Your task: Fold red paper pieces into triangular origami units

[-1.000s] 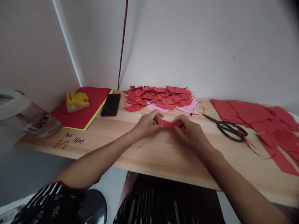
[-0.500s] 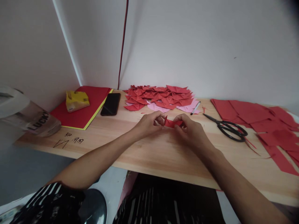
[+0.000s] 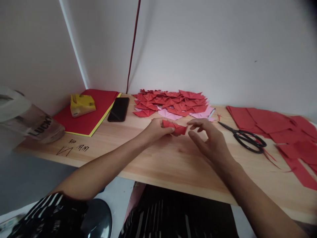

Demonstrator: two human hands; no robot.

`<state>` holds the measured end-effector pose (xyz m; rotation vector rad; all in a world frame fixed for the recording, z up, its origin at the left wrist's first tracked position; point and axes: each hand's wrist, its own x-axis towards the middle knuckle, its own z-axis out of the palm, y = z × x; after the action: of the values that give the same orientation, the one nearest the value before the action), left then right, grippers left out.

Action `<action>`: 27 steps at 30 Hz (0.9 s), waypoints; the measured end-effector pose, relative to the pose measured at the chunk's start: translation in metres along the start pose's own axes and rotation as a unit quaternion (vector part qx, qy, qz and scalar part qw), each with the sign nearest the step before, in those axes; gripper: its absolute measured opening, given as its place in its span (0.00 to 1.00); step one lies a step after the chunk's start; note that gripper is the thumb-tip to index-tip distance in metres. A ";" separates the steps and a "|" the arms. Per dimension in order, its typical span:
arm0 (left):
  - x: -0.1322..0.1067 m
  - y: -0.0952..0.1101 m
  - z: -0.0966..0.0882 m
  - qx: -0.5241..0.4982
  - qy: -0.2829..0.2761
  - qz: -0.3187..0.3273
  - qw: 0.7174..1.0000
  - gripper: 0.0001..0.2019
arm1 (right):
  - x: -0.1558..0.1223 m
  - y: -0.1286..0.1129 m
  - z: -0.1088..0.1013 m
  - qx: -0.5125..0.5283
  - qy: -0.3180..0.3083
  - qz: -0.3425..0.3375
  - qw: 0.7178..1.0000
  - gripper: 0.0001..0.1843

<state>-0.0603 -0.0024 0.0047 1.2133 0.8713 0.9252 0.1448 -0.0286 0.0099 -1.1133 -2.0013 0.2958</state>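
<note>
A small folded red paper point(image 3: 178, 128) is pinched between the thumb and fingers of my left hand point(image 3: 158, 129), just above the wooden table. Just right of it is my right hand point(image 3: 209, 134), its thumb and fingers apart with nothing between them. The fingertips come close to the paper's right end; whether they touch it I cannot tell. Behind both hands, by the wall, lies a pile of folded red paper pieces point(image 3: 170, 100), with several pink papers point(image 3: 169, 114) under its front edge.
Black-handled scissors point(image 3: 250, 140) lie to the right, beside stacked red paper sheets point(image 3: 262, 120) and offcuts. A pen point(image 3: 211, 114) rests by the pile. On the left are a phone point(image 3: 119, 109), a yellow packet point(image 3: 83, 105) on red sheets point(image 3: 104, 99), and a jug point(image 3: 47, 127).
My right hand has let go of the folded red paper and opened, shifting right. The paper has turned and now sits in my left hand alone. The view has shifted slightly.
</note>
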 end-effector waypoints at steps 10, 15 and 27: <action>-0.005 0.011 -0.002 -0.002 -0.040 -0.044 0.998 0.06 | 0.000 0.010 0.005 0.037 -0.105 -0.087 0.990 0.24; -0.008 0.015 0.000 -0.002 -0.063 -0.070 0.996 0.08 | -0.002 0.007 0.004 0.027 -0.100 -0.099 0.990 0.08; -0.008 0.010 -0.001 -0.017 -0.085 -0.051 0.995 0.06 | -0.002 0.002 0.004 0.025 -0.044 -0.088 0.995 0.05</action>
<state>-0.0657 -0.0083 0.0145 1.1892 0.7707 0.7411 0.1441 -0.0285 0.0049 -0.8988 -2.1416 0.3054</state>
